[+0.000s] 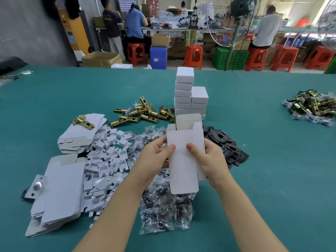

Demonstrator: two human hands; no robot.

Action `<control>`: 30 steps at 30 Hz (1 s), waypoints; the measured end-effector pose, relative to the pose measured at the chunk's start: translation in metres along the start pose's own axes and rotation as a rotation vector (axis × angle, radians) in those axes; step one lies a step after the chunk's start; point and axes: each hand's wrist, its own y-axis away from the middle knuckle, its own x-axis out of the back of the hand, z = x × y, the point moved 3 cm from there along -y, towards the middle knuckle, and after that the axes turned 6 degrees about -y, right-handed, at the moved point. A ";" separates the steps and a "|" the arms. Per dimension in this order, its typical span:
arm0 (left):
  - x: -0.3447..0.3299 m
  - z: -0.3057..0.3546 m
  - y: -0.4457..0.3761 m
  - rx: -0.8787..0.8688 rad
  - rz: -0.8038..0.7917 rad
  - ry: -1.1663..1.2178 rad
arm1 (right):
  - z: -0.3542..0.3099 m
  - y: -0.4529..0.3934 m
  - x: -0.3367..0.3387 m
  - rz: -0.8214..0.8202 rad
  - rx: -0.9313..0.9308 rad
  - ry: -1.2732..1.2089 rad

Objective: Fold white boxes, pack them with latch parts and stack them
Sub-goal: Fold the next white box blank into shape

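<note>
**A small hardware packing workshop**

I'm looking across a wide green-covered worktable [254,124] heaped with brass latch bolts [143,112], flat white carton blanks [60,188], bagged small parts [163,206] and a stack of folded white boxes [189,95]; beyond it I see people [134,24] seated at a cluttered bench on red plastic stools [193,56]; cardboard cartons [101,59], a green crate [231,58] and a standing industrial fan [234,20] line the concrete floor.

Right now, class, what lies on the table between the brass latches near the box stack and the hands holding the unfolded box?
In the head view, clear bags of small dark parts lie between the brass latches and the left hand.
</note>
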 end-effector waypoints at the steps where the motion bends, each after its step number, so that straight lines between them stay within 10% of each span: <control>1: 0.000 -0.001 0.001 -0.003 -0.017 -0.024 | -0.001 0.000 0.000 0.004 -0.009 0.011; 30: 0.019 0.005 0.006 -0.191 0.041 -0.181 | -0.014 0.015 0.000 -0.263 -0.046 -0.038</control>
